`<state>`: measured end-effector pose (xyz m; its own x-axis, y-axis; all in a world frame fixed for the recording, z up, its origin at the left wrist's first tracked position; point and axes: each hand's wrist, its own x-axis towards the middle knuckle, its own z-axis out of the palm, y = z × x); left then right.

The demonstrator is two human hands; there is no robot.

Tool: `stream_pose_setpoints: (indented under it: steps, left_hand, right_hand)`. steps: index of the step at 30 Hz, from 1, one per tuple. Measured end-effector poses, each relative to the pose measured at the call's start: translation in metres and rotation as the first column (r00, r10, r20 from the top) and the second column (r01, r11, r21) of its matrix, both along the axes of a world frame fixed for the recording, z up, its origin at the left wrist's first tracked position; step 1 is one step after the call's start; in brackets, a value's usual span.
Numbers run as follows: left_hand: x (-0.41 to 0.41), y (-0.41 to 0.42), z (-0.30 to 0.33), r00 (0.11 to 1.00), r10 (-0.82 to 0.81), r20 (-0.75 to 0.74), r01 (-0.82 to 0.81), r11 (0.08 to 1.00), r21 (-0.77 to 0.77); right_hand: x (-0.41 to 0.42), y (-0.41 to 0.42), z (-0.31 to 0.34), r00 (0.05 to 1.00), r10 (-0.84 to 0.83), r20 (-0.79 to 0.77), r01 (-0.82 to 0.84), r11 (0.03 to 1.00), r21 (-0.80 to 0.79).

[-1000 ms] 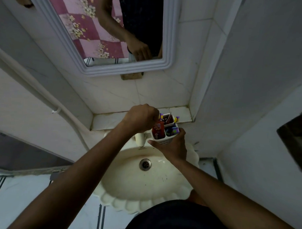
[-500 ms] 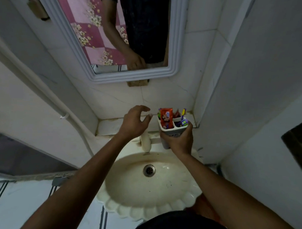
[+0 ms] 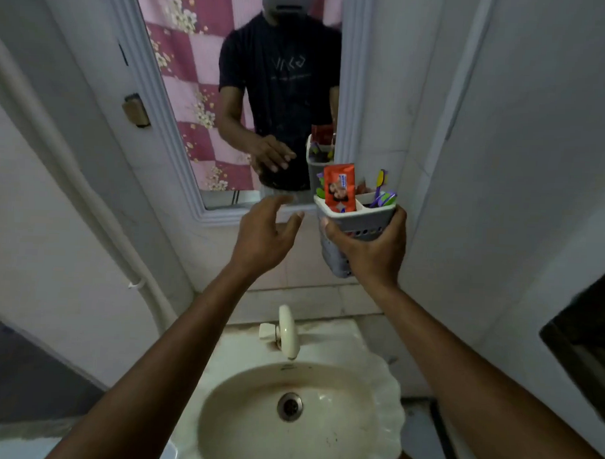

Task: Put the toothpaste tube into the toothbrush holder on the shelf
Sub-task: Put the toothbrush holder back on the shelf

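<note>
My right hand [image 3: 369,245] grips a white and grey toothbrush holder [image 3: 358,219] and holds it up in front of the mirror's lower right corner. A red toothpaste tube [image 3: 339,188] stands upright in the holder's left compartment. Purple and green toothbrushes [image 3: 382,194] stick out of the right compartment. Just left of the holder, my left hand [image 3: 265,235] hovers with its fingers spread and nothing in it. The tiled shelf [image 3: 312,300] lies below both hands, behind the sink.
A white-framed mirror [image 3: 230,99] hangs on the tiled wall ahead. A cream scalloped sink [image 3: 373,413] with a white tap [image 3: 287,331] sits below. A white wall juts out close on the right. A pipe [image 3: 89,204] runs down the left wall.
My right hand has lifted the holder from just above the sink up to mirror height. My left hand let go of the tube, which now stands in the holder, and opened beside it.
</note>
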<state>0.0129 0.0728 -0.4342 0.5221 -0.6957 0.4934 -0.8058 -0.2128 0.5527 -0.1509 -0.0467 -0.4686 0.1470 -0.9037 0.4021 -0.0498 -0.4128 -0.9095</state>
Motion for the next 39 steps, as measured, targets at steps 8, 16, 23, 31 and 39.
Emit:
stream_pose_setpoints:
  steps: [8,16,23,31,39]
  left_hand:
    - [0.007,-0.012,0.12,0.982,0.009,0.189,0.036,0.971,-0.236]
    - [0.005,-0.024,0.243,0.947,0.048,0.319,0.074,0.93,-0.36]
    - [-0.011,-0.024,0.345,0.937,0.058,0.343,0.128,0.86,-0.495]
    - [-0.02,-0.034,0.422,0.88,0.168,0.445,0.129,0.816,-0.564]
    - [-0.012,-0.059,0.46,0.798,0.332,0.503,0.029,0.812,-0.582]
  right_hand:
    - [-0.002,-0.013,0.147,0.989,-0.022,0.145,0.05,0.98,-0.192]
    - [-0.017,-0.011,0.286,0.968,-0.009,0.251,0.084,0.953,-0.29]
    - [-0.039,0.001,0.394,0.948,0.008,0.317,0.119,0.918,-0.379]
    - [-0.051,0.007,0.484,0.937,0.011,0.349,0.14,0.904,-0.403]
    - [-0.039,-0.003,0.551,0.936,-0.045,0.349,0.203,0.879,-0.431]
